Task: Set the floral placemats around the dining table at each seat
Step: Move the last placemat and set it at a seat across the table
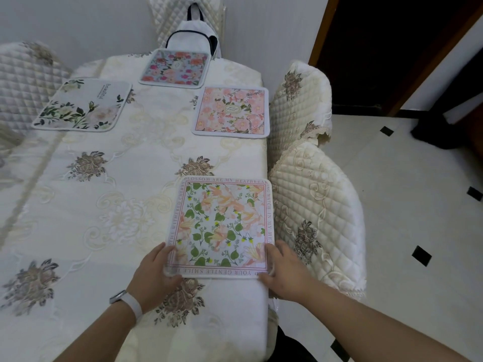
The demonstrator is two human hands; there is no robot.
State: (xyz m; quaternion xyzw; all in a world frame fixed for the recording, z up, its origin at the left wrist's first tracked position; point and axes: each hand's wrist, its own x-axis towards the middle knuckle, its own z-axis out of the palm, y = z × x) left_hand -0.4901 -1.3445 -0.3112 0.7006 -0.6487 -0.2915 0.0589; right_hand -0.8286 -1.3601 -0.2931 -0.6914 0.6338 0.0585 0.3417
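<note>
As the left hand (156,267) and right hand (285,270) each pinch a near corner, the placemat (222,226) lies straight ahead of both, at the right edge of the desk (104,205).

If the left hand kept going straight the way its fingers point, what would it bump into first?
The left hand holds the green-leaf placemat by its near corner, so it would push across that mat first. Beyond it probably lies the pink placemat.
</note>
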